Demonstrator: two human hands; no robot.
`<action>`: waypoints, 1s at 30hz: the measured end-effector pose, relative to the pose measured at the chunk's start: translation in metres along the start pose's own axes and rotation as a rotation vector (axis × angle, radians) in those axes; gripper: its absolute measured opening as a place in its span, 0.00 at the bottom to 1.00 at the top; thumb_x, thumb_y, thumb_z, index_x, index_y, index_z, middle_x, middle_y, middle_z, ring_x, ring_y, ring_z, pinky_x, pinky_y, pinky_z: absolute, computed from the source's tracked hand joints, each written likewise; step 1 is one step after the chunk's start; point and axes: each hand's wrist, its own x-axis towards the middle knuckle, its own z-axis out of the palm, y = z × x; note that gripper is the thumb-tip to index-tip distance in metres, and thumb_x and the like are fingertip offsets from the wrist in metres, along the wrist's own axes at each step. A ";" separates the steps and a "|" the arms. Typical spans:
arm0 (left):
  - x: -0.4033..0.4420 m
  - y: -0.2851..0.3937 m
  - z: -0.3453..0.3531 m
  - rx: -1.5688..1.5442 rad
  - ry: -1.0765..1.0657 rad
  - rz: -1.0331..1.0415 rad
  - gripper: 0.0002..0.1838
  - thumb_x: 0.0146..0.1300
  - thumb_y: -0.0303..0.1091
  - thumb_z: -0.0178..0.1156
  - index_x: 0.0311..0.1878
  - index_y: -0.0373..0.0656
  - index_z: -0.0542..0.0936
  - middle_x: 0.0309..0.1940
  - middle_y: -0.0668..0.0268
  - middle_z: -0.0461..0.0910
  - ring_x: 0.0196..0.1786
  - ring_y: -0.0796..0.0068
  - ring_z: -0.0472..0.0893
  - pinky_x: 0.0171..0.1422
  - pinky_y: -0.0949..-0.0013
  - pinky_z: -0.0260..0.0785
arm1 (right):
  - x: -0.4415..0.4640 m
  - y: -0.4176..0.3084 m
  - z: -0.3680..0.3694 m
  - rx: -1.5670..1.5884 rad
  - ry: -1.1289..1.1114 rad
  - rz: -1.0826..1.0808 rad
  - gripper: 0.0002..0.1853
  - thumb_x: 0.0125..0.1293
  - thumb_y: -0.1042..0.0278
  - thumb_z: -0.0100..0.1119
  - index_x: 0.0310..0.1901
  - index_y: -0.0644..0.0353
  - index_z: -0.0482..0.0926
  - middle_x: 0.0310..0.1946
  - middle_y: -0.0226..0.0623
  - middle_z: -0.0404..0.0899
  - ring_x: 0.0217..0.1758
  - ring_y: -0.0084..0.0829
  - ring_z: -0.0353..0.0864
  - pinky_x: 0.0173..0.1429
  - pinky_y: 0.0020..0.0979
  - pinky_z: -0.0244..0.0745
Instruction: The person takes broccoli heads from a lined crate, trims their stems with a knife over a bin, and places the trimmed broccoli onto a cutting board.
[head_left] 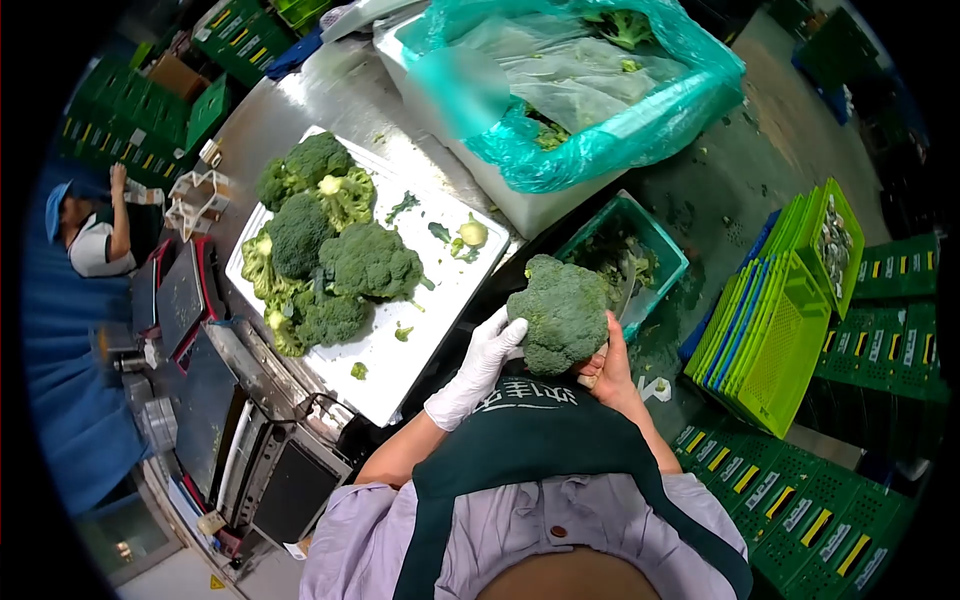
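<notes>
The left grip [478,368], a hand in a white glove, is closed on the left side of a broccoli head [560,312], with the thumb lying against the florets. The right grip [616,378], a bare hand, touches the lower right edge of the same head with its fingers bent, but I cannot tell whether it is closed on the stalk or on something else hidden there. The head is held just in front of the dark green apron [545,430], between a white tray [440,290] and a green bin [676,272]. The bin has leafy scraps [640,262] in it. To the left, the tray rests on a metal counter [335,75] and bears a heap of broccoli heads [300,235], with small loose bits scattered beside them on the bare part. Beyond the tray stands a white box [535,208] lined with a teal plastic bag [665,135], where some broccoli shows around a clear sheet. Further off to the right, lime green baskets [780,350] stand near dark green crates [800,515]. At the far left, another person [108,245] in a blue cap is near a blue curtain [80,380], one arm raised
</notes>
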 end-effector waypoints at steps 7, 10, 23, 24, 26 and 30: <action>0.027 -0.010 0.018 -0.036 -0.028 0.011 0.28 0.66 0.36 0.56 0.66 0.38 0.62 0.59 0.62 0.71 0.59 0.74 0.73 0.63 0.66 0.67 | -0.011 -0.010 -0.006 -0.042 0.291 -0.180 0.35 0.59 0.42 0.61 0.65 0.36 0.58 0.24 0.22 0.56 0.19 0.17 0.55 0.22 0.24 0.53; 0.033 -0.008 0.025 -0.044 -0.019 -0.033 0.27 0.67 0.37 0.55 0.67 0.38 0.62 0.59 0.63 0.71 0.58 0.73 0.74 0.61 0.66 0.68 | -0.014 -0.018 -0.009 -0.026 0.280 -0.174 0.40 0.59 0.43 0.61 0.70 0.37 0.51 0.25 0.22 0.52 0.19 0.18 0.53 0.23 0.25 0.52; 0.059 -0.025 0.021 -0.081 -0.039 -0.127 0.24 0.67 0.42 0.55 0.62 0.40 0.67 0.51 0.65 0.76 0.51 0.74 0.77 0.53 0.68 0.72 | -0.015 -0.030 0.001 0.078 0.346 -0.278 0.32 0.62 0.48 0.61 0.64 0.44 0.60 0.21 0.24 0.54 0.17 0.19 0.55 0.21 0.26 0.52; 0.061 -0.028 0.020 -0.058 -0.023 -0.137 0.29 0.66 0.44 0.56 0.65 0.40 0.63 0.54 0.63 0.74 0.52 0.72 0.76 0.55 0.66 0.70 | -0.019 -0.034 0.002 0.082 0.359 -0.298 0.30 0.61 0.48 0.61 0.62 0.45 0.62 0.19 0.24 0.54 0.16 0.20 0.55 0.20 0.26 0.51; 0.060 -0.023 0.030 -0.006 0.016 -0.151 0.39 0.64 0.48 0.57 0.70 0.38 0.53 0.60 0.58 0.68 0.56 0.66 0.73 0.60 0.62 0.66 | -0.011 -0.050 -0.011 0.071 0.381 -0.355 0.29 0.60 0.43 0.62 0.55 0.48 0.64 0.12 0.26 0.53 0.15 0.22 0.56 0.18 0.26 0.50; 0.061 -0.023 0.027 0.068 0.012 -0.160 0.35 0.64 0.45 0.57 0.68 0.37 0.58 0.60 0.56 0.69 0.56 0.63 0.74 0.60 0.59 0.66 | 0.041 -0.094 -0.108 0.261 0.573 -0.517 0.36 0.55 0.42 0.66 0.57 0.55 0.62 0.29 0.37 0.70 0.16 0.19 0.60 0.18 0.25 0.55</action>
